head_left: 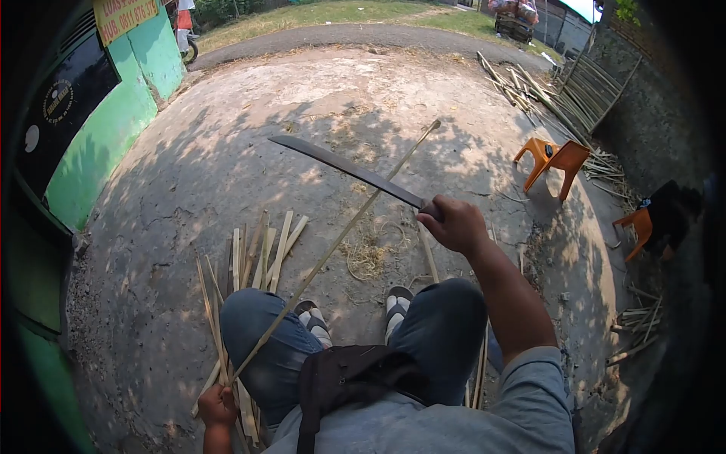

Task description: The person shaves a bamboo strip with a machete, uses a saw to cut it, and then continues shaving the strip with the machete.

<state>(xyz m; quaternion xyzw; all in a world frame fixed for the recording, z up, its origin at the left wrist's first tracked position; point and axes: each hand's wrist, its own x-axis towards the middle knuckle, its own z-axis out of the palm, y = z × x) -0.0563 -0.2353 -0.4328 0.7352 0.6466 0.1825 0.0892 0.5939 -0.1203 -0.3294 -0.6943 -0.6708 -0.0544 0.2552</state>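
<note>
My right hand (pixel 455 225) is wrapped round the handle of a machete (pixel 344 165), held out in front of me with its long dark blade pointing to the upper left. Down by my left thigh, my left hand (pixel 217 405) grips the near end of a long, thin bamboo strip (pixel 325 258). The strip slants over my left knee, away to the upper right. In this view the blade overlaps the strip about three quarters of the way up. Split bamboo slats (pixel 281 250) lie in a bundle beside my left leg, partly hidden by my knee.
Thin shavings (pixel 366 257) lie on the concrete beyond my feet. To the right stand an orange plastic chair (pixel 556 160) and another orange seat (pixel 641 227) with dark cloth on it. Bamboo poles (pixel 522 89) are piled at the far right. A green wall (pixel 102 155) borders the left.
</note>
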